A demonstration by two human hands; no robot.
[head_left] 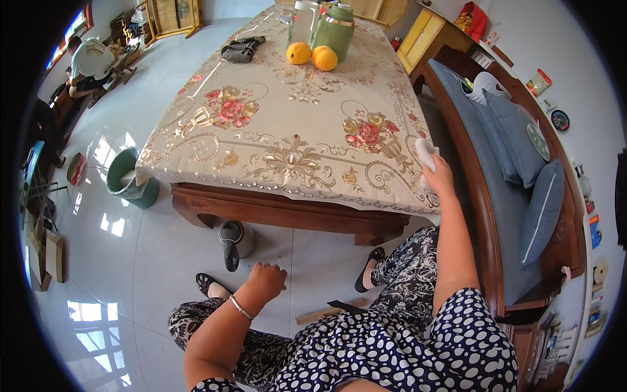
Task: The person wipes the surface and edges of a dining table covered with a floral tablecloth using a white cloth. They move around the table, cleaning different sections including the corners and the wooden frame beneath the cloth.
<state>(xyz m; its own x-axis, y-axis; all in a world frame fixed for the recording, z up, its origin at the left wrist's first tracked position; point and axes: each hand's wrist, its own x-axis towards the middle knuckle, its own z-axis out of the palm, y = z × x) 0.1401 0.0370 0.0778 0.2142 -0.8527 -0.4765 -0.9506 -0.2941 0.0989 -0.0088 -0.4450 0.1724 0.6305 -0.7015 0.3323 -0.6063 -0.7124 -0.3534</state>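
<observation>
My right hand (437, 175) grips a white cloth (424, 153) and presses it on the near right edge of a low wooden table (287, 212) covered with a cream floral tablecloth (294, 124). My left hand (266, 279) hangs closed above my knee, holding nothing, a bangle on its wrist. At the far end of the table stand two oranges (311, 55), a green jug (334, 29) and a clear jar (303, 21). A dark folded item (241, 49) lies at the far left of the table.
A dark kettle (234, 243) stands on the tiled floor by the table's near side. A green bucket (130, 178) sits at the left corner. A wooden bench with blue cushions (522, 163) runs along the right. A person (88, 62) sits far left.
</observation>
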